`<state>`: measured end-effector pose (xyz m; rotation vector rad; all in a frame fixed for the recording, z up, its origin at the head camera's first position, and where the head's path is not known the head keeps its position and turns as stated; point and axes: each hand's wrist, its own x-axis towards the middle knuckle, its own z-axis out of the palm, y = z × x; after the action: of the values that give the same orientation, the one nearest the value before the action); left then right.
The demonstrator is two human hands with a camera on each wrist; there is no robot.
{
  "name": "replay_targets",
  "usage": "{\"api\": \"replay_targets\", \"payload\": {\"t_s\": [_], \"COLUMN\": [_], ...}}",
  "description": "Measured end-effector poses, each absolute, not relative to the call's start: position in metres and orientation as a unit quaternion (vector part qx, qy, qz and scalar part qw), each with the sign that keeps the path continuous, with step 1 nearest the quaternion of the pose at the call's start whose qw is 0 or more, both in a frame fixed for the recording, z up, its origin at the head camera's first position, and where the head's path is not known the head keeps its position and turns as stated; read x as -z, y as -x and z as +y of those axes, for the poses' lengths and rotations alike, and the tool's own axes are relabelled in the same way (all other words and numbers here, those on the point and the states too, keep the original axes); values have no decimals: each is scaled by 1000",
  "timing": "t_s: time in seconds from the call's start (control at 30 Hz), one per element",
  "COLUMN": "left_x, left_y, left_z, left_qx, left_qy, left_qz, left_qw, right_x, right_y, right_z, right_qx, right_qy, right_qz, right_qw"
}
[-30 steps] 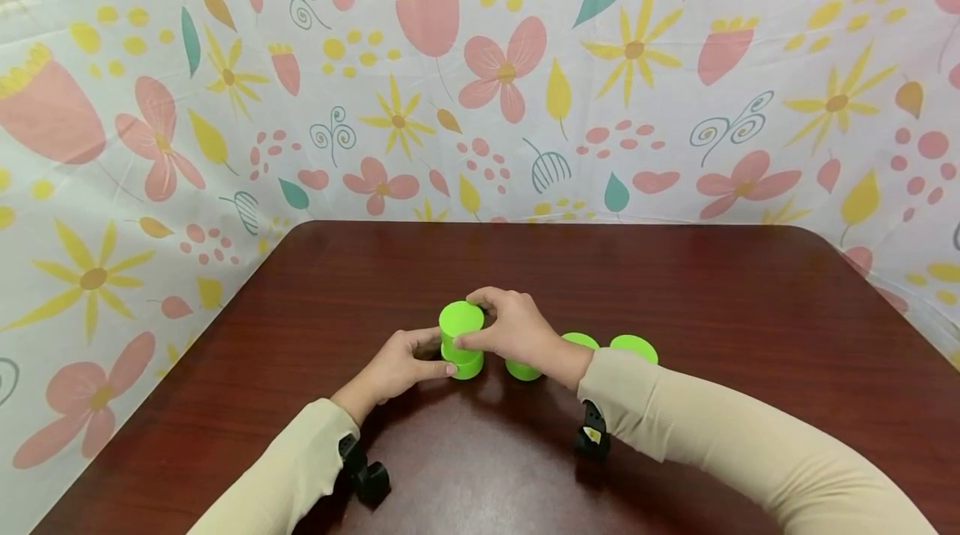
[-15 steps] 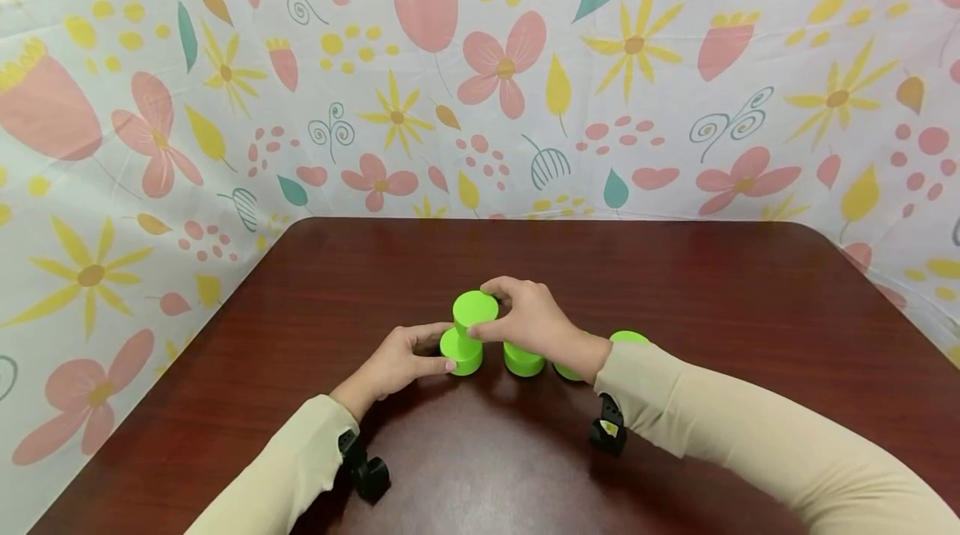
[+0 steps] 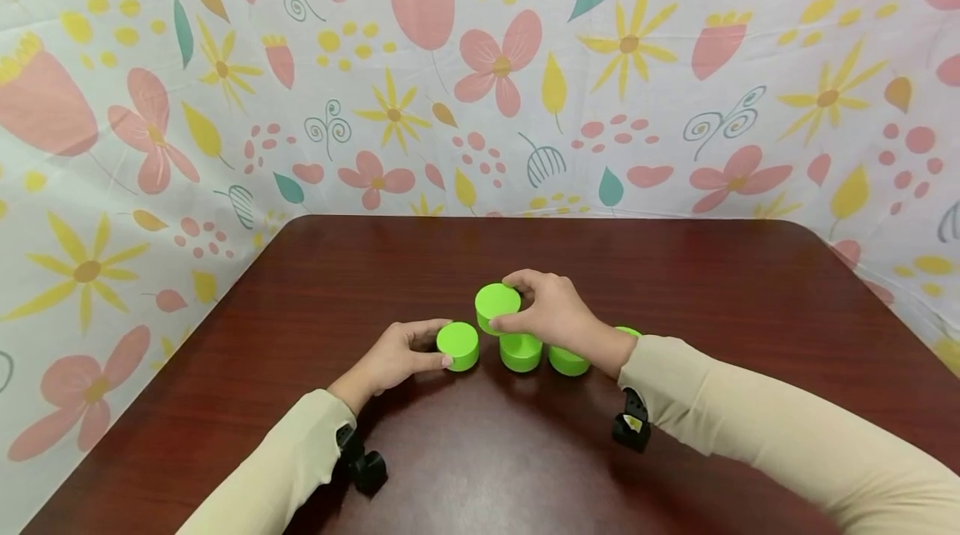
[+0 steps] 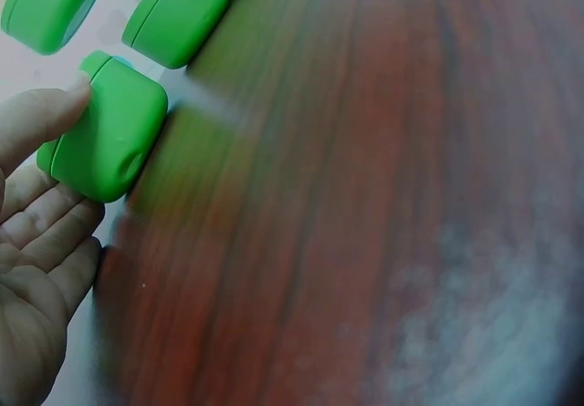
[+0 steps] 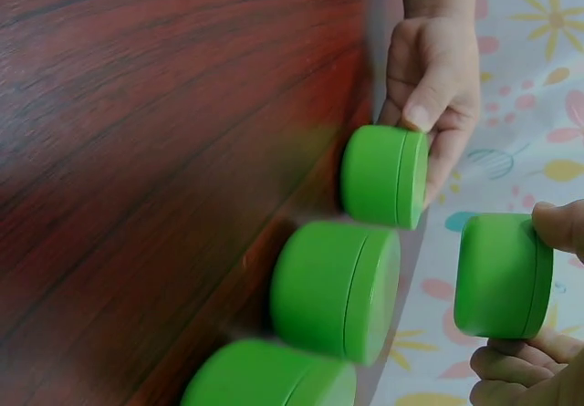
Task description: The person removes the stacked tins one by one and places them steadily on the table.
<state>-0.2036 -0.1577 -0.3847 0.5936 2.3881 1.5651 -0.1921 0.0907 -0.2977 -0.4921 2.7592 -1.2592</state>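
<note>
Several round bright-green lidded jars are in view. My left hand holds the leftmost jar on the table, thumb at the near side and fingers behind. Above the table my right hand grips another jar by its lid edge, between thumb and fingers. In the head view this raised jar overlaps the back of a standing jar; the right wrist view shows the two apart. A further jar stands to the right, partly behind my right hand. The farthest-right jar is mostly hidden by the right wrist.
The dark red-brown wooden table reflects light near its front. A white cloth with flower and leaf prints hangs behind the table and along its sides. Each wrist carries a black strapped camera, such as the left wrist camera.
My right hand has lifted its jar off the top of the leftmost jar and moved it right, over towards the standing row. The left hand has stayed at the lower jar.
</note>
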Motion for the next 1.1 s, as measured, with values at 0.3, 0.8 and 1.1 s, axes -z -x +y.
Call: {"api": "replay_targets", "payload": {"t_s": [0.3, 0.8, 1.1], "left_x": [383, 385, 385], "left_y": [204, 202, 202], "left_z": [-159, -158, -157], "left_qx": [-526, -532, -533], "left_qy": [-200, -200, -203], "left_qz": [818, 814, 813], "left_qw": [116, 121, 117], "right_x": [299, 302, 301], "right_y": [193, 185, 180], "right_z": [113, 145, 161], "right_qx": [383, 365, 352], "right_qy": [142, 114, 101], "right_qz": [913, 924, 931], "right_qw": [23, 8, 3]}}
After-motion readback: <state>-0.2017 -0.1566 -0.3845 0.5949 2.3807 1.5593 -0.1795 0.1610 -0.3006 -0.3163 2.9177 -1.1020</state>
